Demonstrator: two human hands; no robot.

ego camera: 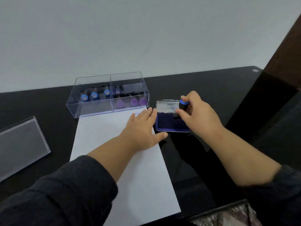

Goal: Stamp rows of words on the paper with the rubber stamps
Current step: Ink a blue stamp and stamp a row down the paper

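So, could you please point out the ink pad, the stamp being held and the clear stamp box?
ink pad point(169, 123), head view, on its dark blue inking surface.
stamp point(184, 104), head view, on its black body.
clear stamp box point(97, 110), head view, on its front wall.

R hand point(197, 115) presses stamp point(183, 105) on ink pad point(169, 123); L hand point(143, 126) flat on paper point(97, 132).

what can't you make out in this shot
All head view:
- Stamp face: hidden against the ink pad, under the right hand.
- Blue print on the paper: partly covered by the left hand, too blurred to read.
- Stamps in the clear box: lettering too small.
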